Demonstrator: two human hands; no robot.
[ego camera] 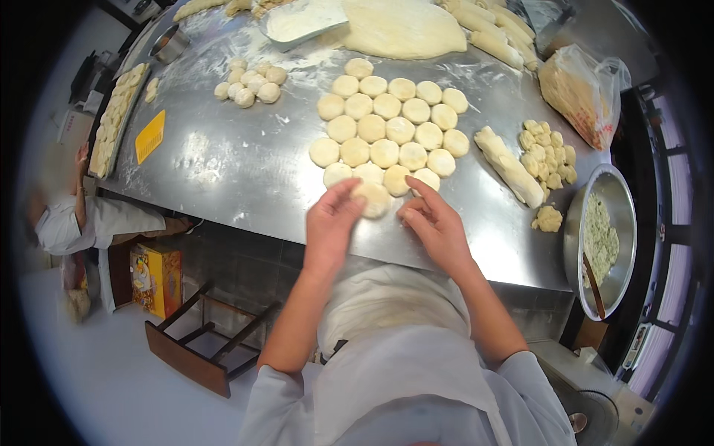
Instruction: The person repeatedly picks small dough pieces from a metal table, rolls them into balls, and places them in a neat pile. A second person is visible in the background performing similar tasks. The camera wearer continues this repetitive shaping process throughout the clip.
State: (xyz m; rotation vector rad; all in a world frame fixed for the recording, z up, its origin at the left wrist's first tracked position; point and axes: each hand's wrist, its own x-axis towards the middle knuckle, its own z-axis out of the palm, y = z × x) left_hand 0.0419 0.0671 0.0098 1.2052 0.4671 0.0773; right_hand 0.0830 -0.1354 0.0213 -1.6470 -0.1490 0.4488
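My left hand [334, 220] pinches a flat dough round [372, 202] between thumb and fingers, at the near edge of a patch of similar rounds. To its right, my right hand [435, 223] has its fingers curled and apart, with nothing between them. Its index fingertip comes close to a dough round [396, 180] in the nearest row. The other flat dough rounds [386, 106] lie side by side in rows on the steel worktable [268, 184]. Whether the pinched round touches the table is hidden.
Right are a dough log [509, 167], cut dough pieces [549, 150] and a steel bowl of filling [602, 240] with a wooden-handled utensil. Dough balls [256, 83] and a yellow scraper [150, 136] lie left. A dough sheet [401, 28] lies behind. A wooden chair [189, 357] and another person [83, 223] are left.
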